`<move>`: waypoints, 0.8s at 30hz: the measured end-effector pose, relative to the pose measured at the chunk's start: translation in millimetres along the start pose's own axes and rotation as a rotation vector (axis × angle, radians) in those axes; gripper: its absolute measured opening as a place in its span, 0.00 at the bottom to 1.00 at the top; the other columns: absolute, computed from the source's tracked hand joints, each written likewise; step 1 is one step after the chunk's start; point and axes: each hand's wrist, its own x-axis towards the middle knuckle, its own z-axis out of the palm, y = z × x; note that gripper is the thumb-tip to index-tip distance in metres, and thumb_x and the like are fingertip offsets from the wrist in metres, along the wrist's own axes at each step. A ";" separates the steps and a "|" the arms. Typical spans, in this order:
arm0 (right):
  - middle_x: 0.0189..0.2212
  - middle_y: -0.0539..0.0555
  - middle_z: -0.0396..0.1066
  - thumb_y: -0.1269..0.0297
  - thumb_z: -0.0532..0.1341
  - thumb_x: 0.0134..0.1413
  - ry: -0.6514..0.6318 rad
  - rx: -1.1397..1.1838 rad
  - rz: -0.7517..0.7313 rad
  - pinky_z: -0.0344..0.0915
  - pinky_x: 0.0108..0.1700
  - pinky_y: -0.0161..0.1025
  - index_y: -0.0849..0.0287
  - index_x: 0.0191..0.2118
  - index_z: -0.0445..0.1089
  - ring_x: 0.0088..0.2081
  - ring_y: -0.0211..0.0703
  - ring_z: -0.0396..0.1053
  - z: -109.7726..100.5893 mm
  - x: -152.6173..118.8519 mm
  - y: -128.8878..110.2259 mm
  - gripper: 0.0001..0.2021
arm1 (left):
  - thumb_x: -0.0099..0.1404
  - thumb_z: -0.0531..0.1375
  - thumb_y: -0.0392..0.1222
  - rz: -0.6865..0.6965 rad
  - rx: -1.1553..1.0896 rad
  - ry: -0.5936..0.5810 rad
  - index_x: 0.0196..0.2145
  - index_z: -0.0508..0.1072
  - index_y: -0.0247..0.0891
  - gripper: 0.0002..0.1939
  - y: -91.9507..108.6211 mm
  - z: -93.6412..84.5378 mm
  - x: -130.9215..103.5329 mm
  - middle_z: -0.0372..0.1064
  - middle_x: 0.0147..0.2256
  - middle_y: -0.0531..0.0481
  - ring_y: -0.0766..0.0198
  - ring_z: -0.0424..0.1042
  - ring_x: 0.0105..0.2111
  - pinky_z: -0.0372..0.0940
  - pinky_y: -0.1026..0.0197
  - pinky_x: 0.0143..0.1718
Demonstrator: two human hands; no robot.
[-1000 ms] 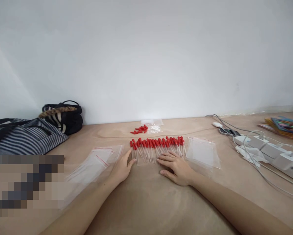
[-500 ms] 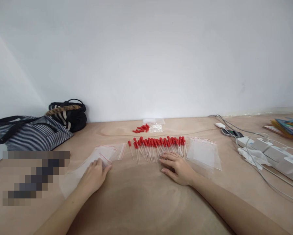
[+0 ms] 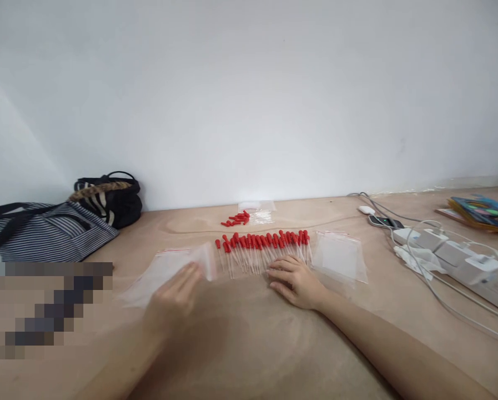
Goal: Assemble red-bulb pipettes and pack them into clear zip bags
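Across the middle of the bench [image 3: 240, 344], red-topped clear tubes [image 3: 259, 241] lie side by side in a close row, tops toward the wall. At the row's left, the left hand [image 3: 176, 294], blurred, has its fingers bent together on a plastic bag [image 3: 205, 258], its edge just beside the nearest tube; more flat bags [image 3: 149, 280] lie under and beyond that hand. The right hand [image 3: 296, 283] rests palm down, fingers loosely extended and gripping nothing, their tips over the tubes' lower ends. Right of the row is a clear bag stack [image 3: 340, 256]. Behind the row, loose red caps [image 3: 237, 219] sit next to a clear packet [image 3: 262, 215]. Far right is a power strip [image 3: 465, 261] with cables.
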 end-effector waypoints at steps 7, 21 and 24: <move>0.31 0.52 0.69 0.62 0.56 0.51 -0.054 0.054 -0.033 0.57 0.38 0.40 0.56 0.35 0.70 0.35 0.40 0.62 1.3 -1.8 -2.7 0.07 | 0.61 0.49 0.34 0.330 -0.399 -0.132 0.41 0.71 0.39 0.15 73.6 23.1 3.0 0.72 0.40 0.45 0.56 0.70 0.41 0.65 0.54 0.43; 0.30 0.50 0.68 0.62 0.56 0.52 -0.146 0.176 -0.059 0.54 0.38 0.40 0.52 0.37 0.71 0.35 0.39 0.61 -0.3 0.4 -13.5 0.08 | 0.53 0.59 0.44 0.049 -0.638 -0.398 0.45 0.60 0.39 0.21 80.9 17.2 14.1 0.58 0.52 0.41 0.52 0.58 0.52 0.58 0.50 0.49; 0.31 0.50 0.69 0.61 0.57 0.51 -0.148 0.155 -0.026 0.53 0.39 0.41 0.53 0.36 0.71 0.35 0.39 0.61 -1.2 0.1 -14.0 0.08 | 0.54 0.59 0.45 0.042 -0.604 -0.397 0.48 0.59 0.38 0.25 82.4 16.6 13.5 0.62 0.50 0.41 0.51 0.61 0.50 0.59 0.49 0.48</move>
